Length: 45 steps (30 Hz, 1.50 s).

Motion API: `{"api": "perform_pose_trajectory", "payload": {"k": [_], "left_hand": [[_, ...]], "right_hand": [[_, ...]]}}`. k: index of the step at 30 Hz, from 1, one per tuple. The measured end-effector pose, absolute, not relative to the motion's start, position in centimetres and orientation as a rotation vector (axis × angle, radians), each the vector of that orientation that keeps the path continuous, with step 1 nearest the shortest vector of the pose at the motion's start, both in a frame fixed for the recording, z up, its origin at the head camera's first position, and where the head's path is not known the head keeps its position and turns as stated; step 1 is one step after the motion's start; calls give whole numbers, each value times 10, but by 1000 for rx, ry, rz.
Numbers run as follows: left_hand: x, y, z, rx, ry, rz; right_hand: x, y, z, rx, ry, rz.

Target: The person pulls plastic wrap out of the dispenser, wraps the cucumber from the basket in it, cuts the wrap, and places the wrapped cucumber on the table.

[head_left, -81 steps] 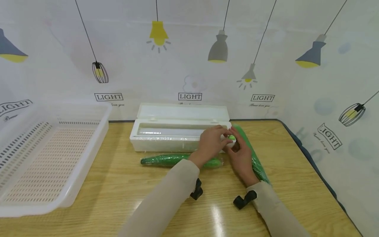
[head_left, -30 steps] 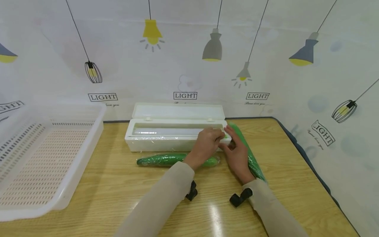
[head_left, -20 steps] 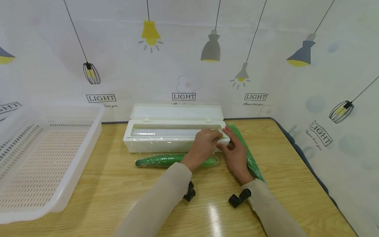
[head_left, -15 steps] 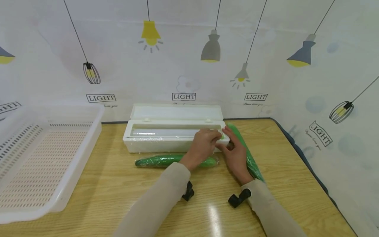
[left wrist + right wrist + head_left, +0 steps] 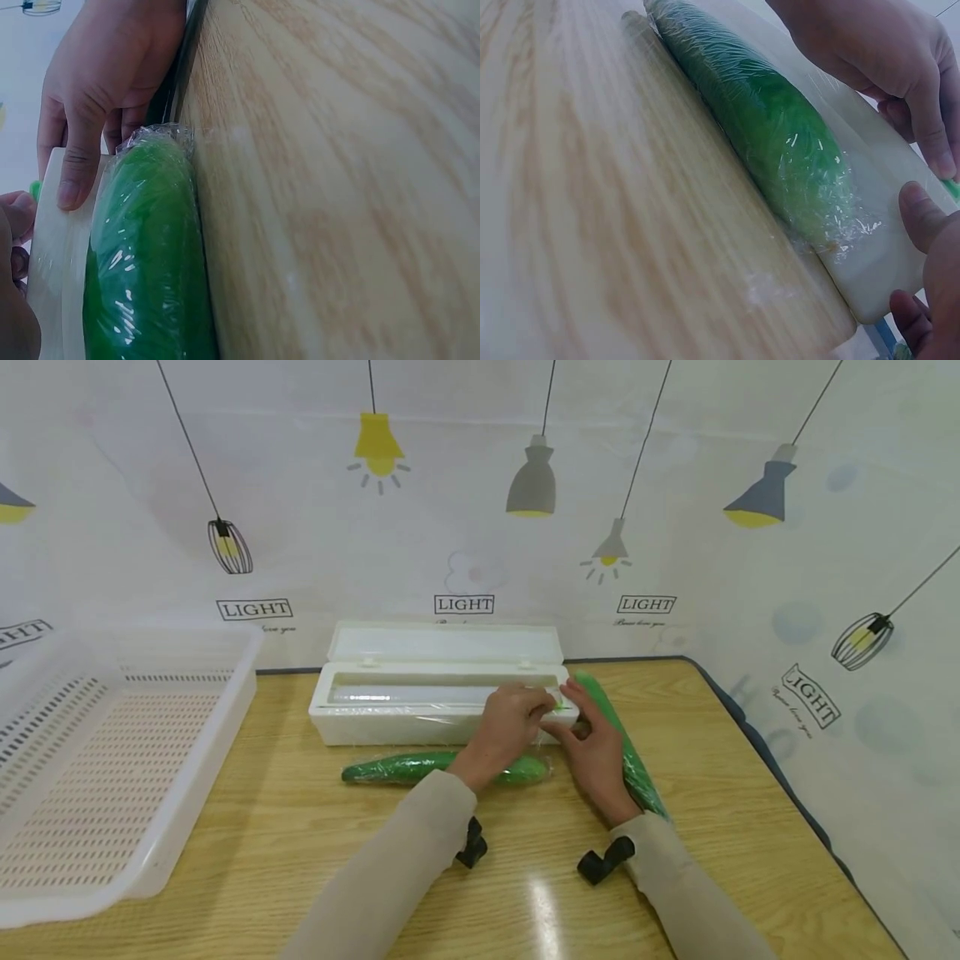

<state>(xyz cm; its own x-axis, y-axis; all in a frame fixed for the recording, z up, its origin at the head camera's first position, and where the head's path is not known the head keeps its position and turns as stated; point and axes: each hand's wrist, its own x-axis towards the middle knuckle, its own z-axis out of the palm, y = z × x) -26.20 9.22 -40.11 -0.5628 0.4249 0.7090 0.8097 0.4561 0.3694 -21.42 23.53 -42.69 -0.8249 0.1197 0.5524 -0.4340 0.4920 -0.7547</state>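
Hands [image 5: 513, 722] [image 5: 596, 747] meet at the right end of a wide white film box [image 5: 390, 714], fingertips pinching its green tab [image 5: 558, 705]; wrapped cucumber [image 5: 420, 766] lies parallel, nearer.

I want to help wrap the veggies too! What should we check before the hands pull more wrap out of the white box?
1. Lid of the white box open: ok, it stands up at the back.
2. Both hands at the box's right end: ok, left hand and right hand meet there.
3. Fingers hold the film edge: cannot tell, the film is too clear to see.
4. Wrapped cucumber out of the way: not ok, it lies right against the box front.
5. Second wrapped cucumber: not ok, it lies under the right hand.
6. Basket ready: ok, it sits on the table's left.
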Motion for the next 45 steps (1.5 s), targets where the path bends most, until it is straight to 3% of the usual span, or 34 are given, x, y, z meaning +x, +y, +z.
{"api": "perform_pose_trajectory", "payload": {"k": [6, 14, 33, 45], "left_hand": [[-261, 89, -401, -1011, -2195, -938], [-264, 84, -401, -1004, -2197, -937], [-268, 78, -384, -836, -2627, -1071], [-265, 77, -380, -891, -2634, -1014]], "right_hand": [[-208, 230, -417, 252, -2216, 1370], [-227, 242, -445, 254, -2204, 1394], [-230, 248, -451, 261, -2221, 1385], [-227, 247, -449, 231, -2244, 1342]]}}
